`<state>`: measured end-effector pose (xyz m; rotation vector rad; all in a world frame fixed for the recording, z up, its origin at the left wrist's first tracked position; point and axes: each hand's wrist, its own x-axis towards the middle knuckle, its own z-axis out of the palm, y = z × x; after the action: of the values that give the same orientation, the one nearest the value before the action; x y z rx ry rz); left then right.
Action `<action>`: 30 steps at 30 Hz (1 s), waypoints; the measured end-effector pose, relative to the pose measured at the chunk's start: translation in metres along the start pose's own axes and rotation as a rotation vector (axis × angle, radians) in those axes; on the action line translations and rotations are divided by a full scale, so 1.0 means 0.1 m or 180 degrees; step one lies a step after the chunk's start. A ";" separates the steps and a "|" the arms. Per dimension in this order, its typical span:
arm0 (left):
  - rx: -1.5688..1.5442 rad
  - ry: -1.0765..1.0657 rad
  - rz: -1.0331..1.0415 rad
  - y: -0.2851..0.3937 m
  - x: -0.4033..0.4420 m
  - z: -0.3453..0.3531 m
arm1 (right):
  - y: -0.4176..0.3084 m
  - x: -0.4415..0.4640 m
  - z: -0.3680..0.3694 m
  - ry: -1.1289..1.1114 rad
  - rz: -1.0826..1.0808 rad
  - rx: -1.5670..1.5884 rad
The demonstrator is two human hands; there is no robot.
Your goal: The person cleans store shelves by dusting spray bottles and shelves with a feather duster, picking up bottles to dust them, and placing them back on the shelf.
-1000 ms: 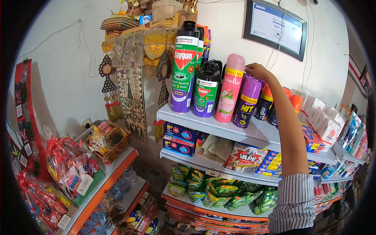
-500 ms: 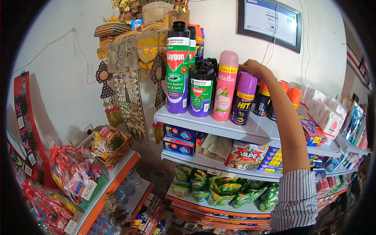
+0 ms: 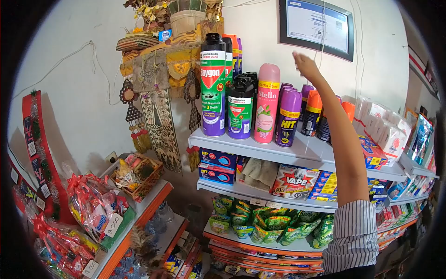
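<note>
My right hand [image 3: 305, 65] is raised above the top shelf, in front of the wall below the framed certificate. Its fingers are loosely bent and apart, and I see nothing in them. Below it stand a pink Stella spray can [image 3: 267, 103], a purple-capped HIT can [image 3: 288, 118] and an orange-capped can [image 3: 311, 114]. At the bottom edge a sliver of my left hand [image 3: 160, 274] shows by the lower end of a brown feather duster [image 3: 141, 242]; the fingers look closed around it, mostly cut off by the frame.
Baygon cans [image 3: 213, 86] stand at the shelf's left end, white tissue packs [image 3: 388, 132] at its right. Lower shelves hold a VAPE box [image 3: 296, 181] and green pouches [image 3: 260, 225]. Wrapped gift parcels [image 3: 95, 204] sit on the left shelf, below a hanging woven ornament [image 3: 160, 121].
My right hand has lifted up from behind the Stella can and the purple-capped cans, clear of them. The view has shifted slightly, and a bit of my left hand shows at the bottom.
</note>
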<state>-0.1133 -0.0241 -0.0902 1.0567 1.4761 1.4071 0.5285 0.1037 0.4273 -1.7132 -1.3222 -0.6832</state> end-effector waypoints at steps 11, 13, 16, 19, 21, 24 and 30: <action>-0.2121 0.0124 0.0319 1.90 -0.85 1.17 | -1.96 -4.36 0.23 -0.2100 -0.2279 0.0945; -0.0466 -0.0405 0.1952 1.39 -0.61 1.02 | -1.88 -4.88 0.27 -0.2065 -0.2331 0.0651; -0.1407 -0.0380 0.1533 1.42 -0.58 0.96 | -1.76 -4.76 0.11 -0.2956 -0.1504 0.1507; 0.1273 0.0703 0.3069 0.77 -0.30 0.67 | -1.58 -4.31 -0.10 -0.2178 -0.1813 0.1056; 0.1112 0.0758 0.1679 0.55 -0.28 0.64 | -1.53 -3.77 -0.47 -0.1693 -0.1396 0.0812; -0.0422 0.0959 0.1552 0.76 -0.40 0.78 | -1.17 -2.99 -0.70 -0.0534 -0.0171 0.1200; -0.0712 0.1186 0.1029 0.86 -0.42 0.89 | -0.40 -1.18 -0.84 0.1023 -0.0136 0.1139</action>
<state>-0.0130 -0.0342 -0.0071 0.9552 1.3970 2.0369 0.4617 -0.0234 0.3835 -1.2352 -1.1739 -0.6678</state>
